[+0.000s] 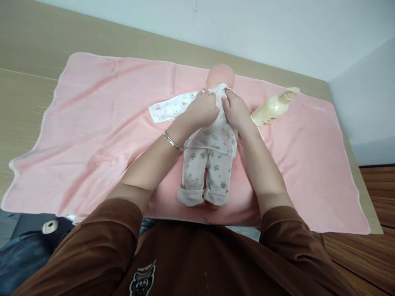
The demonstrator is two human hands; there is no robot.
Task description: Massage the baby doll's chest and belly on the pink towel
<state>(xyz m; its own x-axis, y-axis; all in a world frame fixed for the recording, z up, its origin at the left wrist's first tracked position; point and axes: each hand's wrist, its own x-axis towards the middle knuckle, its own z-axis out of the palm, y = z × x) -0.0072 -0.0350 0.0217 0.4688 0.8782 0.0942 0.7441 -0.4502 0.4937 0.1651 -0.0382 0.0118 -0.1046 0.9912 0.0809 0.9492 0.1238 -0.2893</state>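
Observation:
A baby doll (221, 75) lies along the middle of a pink blanket (101, 115), its head away from me, with only the smooth, bald back of the head showing. It wears a white printed top (212, 133) and matching trousers (194, 168) with turned-up cuffs. My left hand (203, 107) rests on the left of the upper back, its fingers curled into the top's cloth. Across from it, my right hand (237, 107) grips the cloth at the right shoulder, thumb toward the middle. One sleeve (171, 109) stretches out to the left; the right sleeve is mostly hidden behind my forearm.
A cream pump bottle (273, 109) lies tilted on the blanket to the doll's right. The tan tabletop (123, 37) shows around the blanket and meets a white wall (247, 28). Below left is a dark bag-like item (27, 250); wooden flooring (364, 250) shows at right.

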